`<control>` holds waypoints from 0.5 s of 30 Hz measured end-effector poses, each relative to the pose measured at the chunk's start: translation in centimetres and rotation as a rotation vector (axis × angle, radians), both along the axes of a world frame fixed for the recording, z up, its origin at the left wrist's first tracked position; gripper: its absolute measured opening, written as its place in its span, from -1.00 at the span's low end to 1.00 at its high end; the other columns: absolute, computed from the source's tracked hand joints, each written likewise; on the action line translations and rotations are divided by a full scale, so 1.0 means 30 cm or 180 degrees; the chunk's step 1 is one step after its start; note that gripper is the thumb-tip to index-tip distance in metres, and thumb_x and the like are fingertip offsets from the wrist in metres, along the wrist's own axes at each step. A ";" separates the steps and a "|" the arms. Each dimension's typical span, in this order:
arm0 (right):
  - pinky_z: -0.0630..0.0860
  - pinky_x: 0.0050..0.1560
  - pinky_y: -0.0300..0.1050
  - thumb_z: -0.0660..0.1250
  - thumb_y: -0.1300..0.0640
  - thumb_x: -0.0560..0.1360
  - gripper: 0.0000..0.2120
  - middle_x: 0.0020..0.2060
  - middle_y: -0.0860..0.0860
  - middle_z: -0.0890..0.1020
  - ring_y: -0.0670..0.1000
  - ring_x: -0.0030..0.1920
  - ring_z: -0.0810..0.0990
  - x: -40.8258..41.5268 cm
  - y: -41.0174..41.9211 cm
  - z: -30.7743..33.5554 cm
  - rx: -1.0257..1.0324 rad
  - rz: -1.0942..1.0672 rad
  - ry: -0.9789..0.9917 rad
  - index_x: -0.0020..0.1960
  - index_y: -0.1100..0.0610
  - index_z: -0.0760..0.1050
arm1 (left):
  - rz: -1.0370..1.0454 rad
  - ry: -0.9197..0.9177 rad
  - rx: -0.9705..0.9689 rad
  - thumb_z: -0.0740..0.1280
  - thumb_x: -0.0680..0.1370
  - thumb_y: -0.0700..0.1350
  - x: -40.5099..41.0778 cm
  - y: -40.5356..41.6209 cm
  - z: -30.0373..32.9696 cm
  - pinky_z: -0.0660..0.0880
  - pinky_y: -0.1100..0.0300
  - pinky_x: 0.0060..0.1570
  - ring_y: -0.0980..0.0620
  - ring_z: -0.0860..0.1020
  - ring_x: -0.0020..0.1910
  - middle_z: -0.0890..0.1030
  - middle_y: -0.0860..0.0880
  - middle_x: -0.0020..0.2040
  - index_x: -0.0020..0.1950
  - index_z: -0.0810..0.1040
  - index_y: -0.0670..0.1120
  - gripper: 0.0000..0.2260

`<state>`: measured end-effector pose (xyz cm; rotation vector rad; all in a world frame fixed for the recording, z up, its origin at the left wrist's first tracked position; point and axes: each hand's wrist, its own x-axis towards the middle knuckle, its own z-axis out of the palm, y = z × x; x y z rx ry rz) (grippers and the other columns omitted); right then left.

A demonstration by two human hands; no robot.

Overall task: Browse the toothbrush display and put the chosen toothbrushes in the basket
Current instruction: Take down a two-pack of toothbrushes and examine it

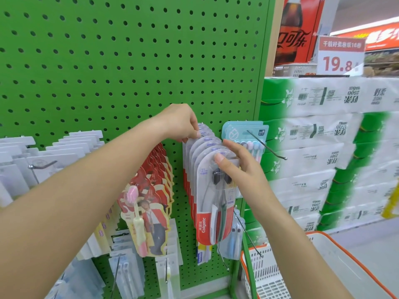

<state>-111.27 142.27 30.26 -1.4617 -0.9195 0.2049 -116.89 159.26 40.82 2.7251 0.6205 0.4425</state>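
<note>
Shop aisle: a green pegboard (pixel 129 61) is standing beside stacked toilet-paper packs (pixel 323 147).
At centre, the right hand (pixel 241 169) is pinching the front Colgate toothbrush pack (pixel 212 212); the left hand (pixel 181 123) is gripping the packs behind; the white basket (pixel 267 275) is waiting at 5 o'clock.

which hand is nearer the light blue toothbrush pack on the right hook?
Right. The right hand sits just left of the light blue pack, fingers nearly at its edge; the left hand is farther left, on the rear Colgate packs.

Colgate toothbrush packs (pixel 212 190) | hanging in row on peg | basket (pixel 269 275) lower right
</note>
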 end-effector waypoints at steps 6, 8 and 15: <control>0.34 0.25 -0.24 0.35 -0.28 0.32 -0.49 0.31 -0.21 0.45 -0.17 0.38 0.36 -0.019 -0.022 0.001 0.0166 0.0022 0.0218 0.24 -0.23 0.40 | 0.0266 0.0014 0.0142 0.35 0.54 -0.21 -0.050 -0.022 0.017 0.63 0.16 -0.20 0.00 0.67 -0.24 0.68 -0.13 -0.18 -0.08 0.64 -0.21 -0.90; 0.33 0.15 -0.32 0.31 -0.27 0.29 -0.45 0.31 -0.21 0.45 -0.20 0.36 0.37 -0.030 -0.036 0.003 0.0222 0.0010 0.0277 0.27 -0.20 0.41 | 0.0325 -0.0009 0.0167 0.36 0.51 -0.21 -0.070 -0.031 0.017 0.61 0.15 -0.19 -0.01 0.68 -0.27 0.69 -0.15 -0.19 -0.07 0.65 -0.27 -0.86; 0.32 0.24 -0.26 0.34 -0.19 0.46 -0.56 0.30 -0.25 0.45 -0.29 0.28 0.41 -0.071 -0.109 0.007 0.0233 -0.0115 0.0282 0.31 -0.14 0.45 | 0.0581 -0.0157 0.0184 0.36 0.51 -0.19 -0.174 -0.078 0.029 0.64 0.13 -0.21 0.01 0.68 -0.34 0.67 -0.13 -0.33 -0.13 0.62 -0.30 -0.84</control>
